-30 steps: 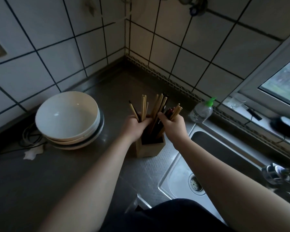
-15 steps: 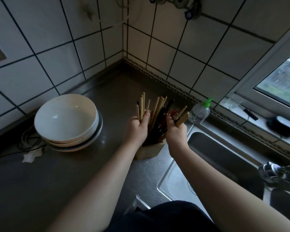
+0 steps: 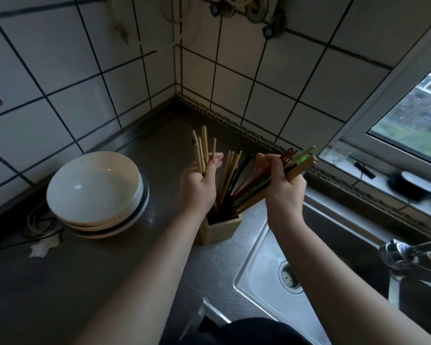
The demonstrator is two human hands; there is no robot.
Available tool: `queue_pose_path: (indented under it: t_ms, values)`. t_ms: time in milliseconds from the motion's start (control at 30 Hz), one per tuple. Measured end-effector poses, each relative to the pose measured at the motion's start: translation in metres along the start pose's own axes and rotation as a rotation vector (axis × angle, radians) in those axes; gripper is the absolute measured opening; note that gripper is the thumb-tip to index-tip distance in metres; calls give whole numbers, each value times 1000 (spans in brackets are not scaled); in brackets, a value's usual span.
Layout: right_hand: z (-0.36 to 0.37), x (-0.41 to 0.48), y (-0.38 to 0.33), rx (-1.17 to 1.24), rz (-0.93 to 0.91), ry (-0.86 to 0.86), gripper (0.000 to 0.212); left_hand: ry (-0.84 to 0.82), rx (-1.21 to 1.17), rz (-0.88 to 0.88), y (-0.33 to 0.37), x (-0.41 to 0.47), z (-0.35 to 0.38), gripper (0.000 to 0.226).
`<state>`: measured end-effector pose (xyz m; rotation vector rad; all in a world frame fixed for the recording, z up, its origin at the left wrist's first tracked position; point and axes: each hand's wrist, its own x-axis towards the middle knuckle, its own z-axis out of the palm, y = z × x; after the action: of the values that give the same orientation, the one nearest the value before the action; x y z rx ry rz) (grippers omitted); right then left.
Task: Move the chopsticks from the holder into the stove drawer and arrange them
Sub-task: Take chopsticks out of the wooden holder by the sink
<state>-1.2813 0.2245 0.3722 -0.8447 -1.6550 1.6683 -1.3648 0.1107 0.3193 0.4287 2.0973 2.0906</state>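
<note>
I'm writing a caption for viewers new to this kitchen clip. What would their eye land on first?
The two hands at centre: the left hand grips a few pale chopsticks, the right hand a fanned bundle of dark, red and wooden ones whose lower ends reach into the wooden holder. A stack of white bowls sits to the left, a steel sink to the right.

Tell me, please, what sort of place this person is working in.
Most likely a home kitchen: a stainless steel sink with a round drain is set into the grey counter, a stack of white ceramic bowls stands beside white tiled walls, and a square wooden holder keeps wooden and coloured chopsticks.
</note>
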Motion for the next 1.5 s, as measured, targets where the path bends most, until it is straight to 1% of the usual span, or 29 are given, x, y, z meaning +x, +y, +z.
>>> queue_pose_path:
  t_ms: [100,267,367,567,700,800,867,967,1000,1067,1167,1200,1333,1500]
  values:
    - [-5,1,-15,84,-35,17,26,-10,-19,45,12,2,0,20]
    - [-20,1,-38,130,-151,40,24,-9,-33,94,40,3,1,20]
    - [-33,-4,-54,197,-199,58,23,-7,-19,142,57,-3,2,21]
    - [-66,-31,-89,369,-323,118,23,19,-18,333,96,-28,5,22]
    - [-104,-59,-102,401,-416,156,22,-35,-56,419,122,-60,21,23]
    - [-144,-87,-101,392,-456,219,22,-126,-95,428,128,-92,47,23]
    - [-177,-113,-97,376,-474,293,23,-202,-123,419,125,-118,70,23]
    - [-231,-161,-85,321,-417,505,29,-315,-168,381,116,-170,106,21]
    - [-247,-180,-82,323,-404,554,27,-365,-192,364,113,-192,117,20]
    - [-283,-218,-71,318,-388,598,24,-491,-204,342,106,-240,136,20]
    - [-339,-282,-54,212,-355,715,36,-685,-148,347,95,-315,160,21]
    - [-355,-305,-51,185,-341,748,37,-739,-130,343,92,-341,167,21]
    - [-419,-392,-30,119,-284,891,22,-950,-120,292,85,-447,192,20]
    - [-485,-487,-4,111,-269,1061,24,-1183,-73,227,72,-565,220,21]
